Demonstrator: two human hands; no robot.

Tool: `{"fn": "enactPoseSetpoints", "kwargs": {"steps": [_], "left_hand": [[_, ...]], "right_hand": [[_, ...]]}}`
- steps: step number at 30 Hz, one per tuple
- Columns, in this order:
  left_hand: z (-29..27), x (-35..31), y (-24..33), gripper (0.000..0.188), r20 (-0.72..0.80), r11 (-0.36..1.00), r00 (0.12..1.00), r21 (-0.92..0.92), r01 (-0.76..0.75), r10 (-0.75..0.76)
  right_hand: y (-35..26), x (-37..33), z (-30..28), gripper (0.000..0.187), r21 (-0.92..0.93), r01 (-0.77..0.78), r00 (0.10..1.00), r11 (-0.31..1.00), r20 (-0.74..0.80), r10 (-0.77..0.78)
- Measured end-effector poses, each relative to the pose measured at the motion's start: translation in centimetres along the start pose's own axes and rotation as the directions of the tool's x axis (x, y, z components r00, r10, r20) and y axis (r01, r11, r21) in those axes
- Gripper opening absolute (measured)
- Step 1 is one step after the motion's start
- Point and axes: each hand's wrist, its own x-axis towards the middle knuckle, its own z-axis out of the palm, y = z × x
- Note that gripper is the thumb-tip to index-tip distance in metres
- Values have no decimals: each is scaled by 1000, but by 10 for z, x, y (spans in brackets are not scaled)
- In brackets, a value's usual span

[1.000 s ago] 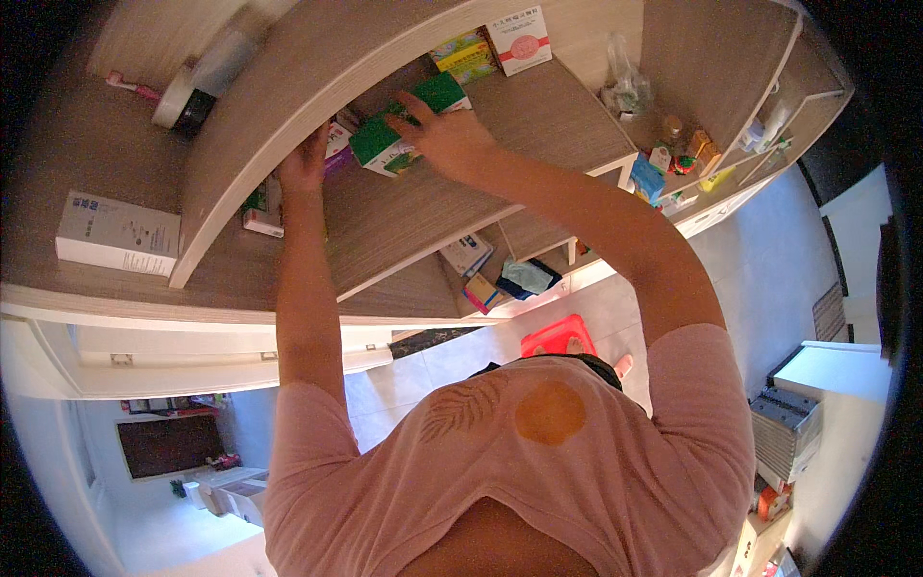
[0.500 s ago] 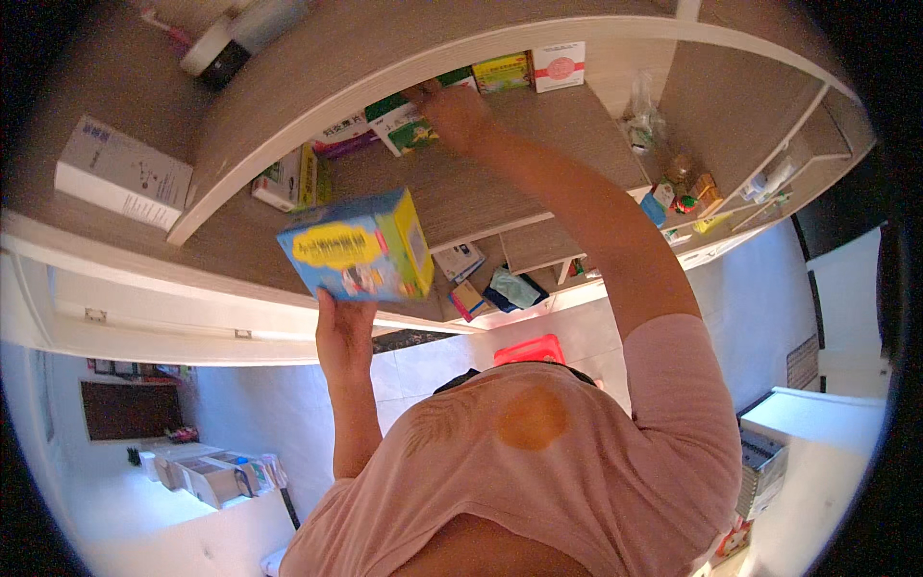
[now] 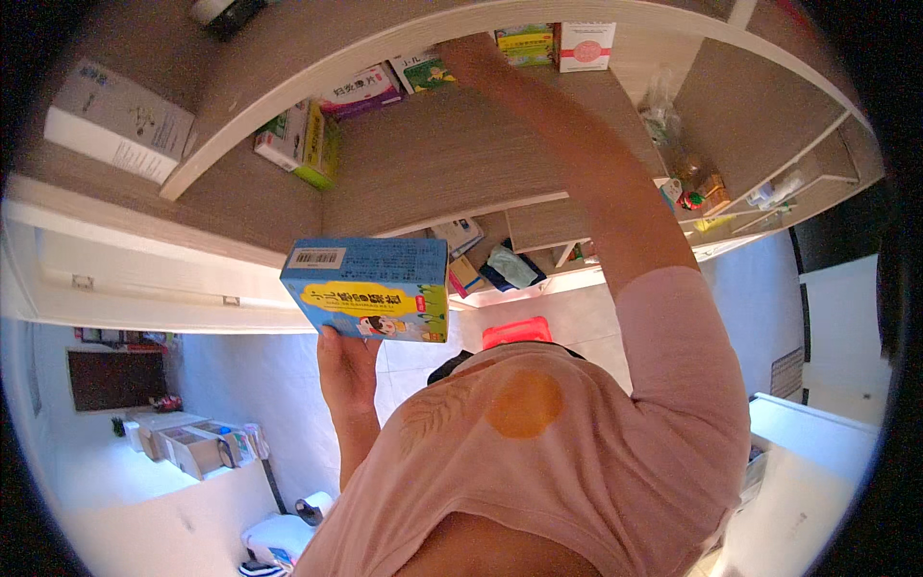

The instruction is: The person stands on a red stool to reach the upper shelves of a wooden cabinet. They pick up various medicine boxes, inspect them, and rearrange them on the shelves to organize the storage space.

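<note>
My left hand (image 3: 348, 370) grips a blue and yellow medicine box (image 3: 365, 288) from below, in front of the cabinet. A printed cartoon figure shows on the face turned to me. My right hand (image 3: 473, 60) reaches deep into the upper compartment, beside a white and green box (image 3: 423, 73). Its fingers are hidden by the shelf edge and the dark, so their grip does not show. Left of that stands a white and purple box (image 3: 361, 92). Yellow-green boxes (image 3: 525, 44) and a white box with a red band (image 3: 586, 46) stand to the right.
White and green-yellow boxes (image 3: 300, 142) lean at the compartment's left. A tall white box (image 3: 120, 117) stands on the left shelf. Lower down are a dark pouch (image 3: 511, 266) and small packets. A red stool (image 3: 516, 332) stands on the floor. Plastic bags (image 3: 663, 106) lie right.
The blue and yellow box has turned in my left hand and sits slightly lower, its barcode side now showing. My right hand has moved up and farther in; the view has shifted.
</note>
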Motion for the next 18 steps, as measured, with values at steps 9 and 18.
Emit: {"fn": "enactPoseSetpoints", "kwargs": {"steps": [9, 18], "left_hand": [[55, 84, 12, 47, 111, 907, 972, 348, -235, 209], [139, 292, 10, 41, 547, 283, 722, 677, -679, 425]], "right_hand": [[-20, -26, -76, 38, 61, -162, 975, 985, 164, 151], [-14, -182, -222, 19, 503, -462, 864, 731, 70, 498]]}}
